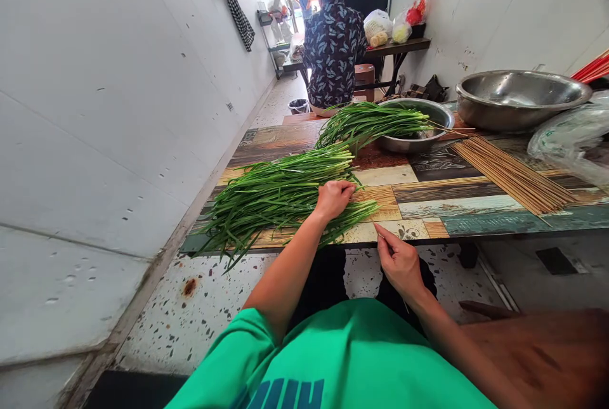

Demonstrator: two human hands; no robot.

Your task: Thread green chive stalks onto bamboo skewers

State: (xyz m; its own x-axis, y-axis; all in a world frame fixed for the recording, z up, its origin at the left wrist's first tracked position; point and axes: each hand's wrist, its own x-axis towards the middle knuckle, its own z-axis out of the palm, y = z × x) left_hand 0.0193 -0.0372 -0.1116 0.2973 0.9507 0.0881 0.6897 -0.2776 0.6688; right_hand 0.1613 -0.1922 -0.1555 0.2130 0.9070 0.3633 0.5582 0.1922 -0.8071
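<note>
Garlic chives: the main pile (280, 187) lies at centre left of the frame, leaves trailing over the near edge of the worktop (476, 206); pale stem ends all face right, presumably so they line up for the hands.
Left hand (335, 198): rests on the pile near the stem ends, fingers curled under; the fingertips are hidden, so I cannot tell how tight this grip is or whether it has any stems. It may be there to separate or steady them.
Right hand (402, 263): just below frame centre, at the worktop's near edge, finger and thumb brought together in a pinch on a thin stick (406, 307), apparently a bamboo skewer; a light grip like this would suit aiming it.
Skewer bundle (516, 174): fanned at centre right, roughly parallel, likely kept on that side for the right hand.
Steel bowl (409, 145): above centre, with a second bunch of chives (371, 122) lying across its rim, sticks showing at the stem ends; the bowl probably keeps these apart from the loose pile.
Larger basin (518, 117): upper right, beside a clear plastic bag (566, 139), both out of the hands' way.
</note>
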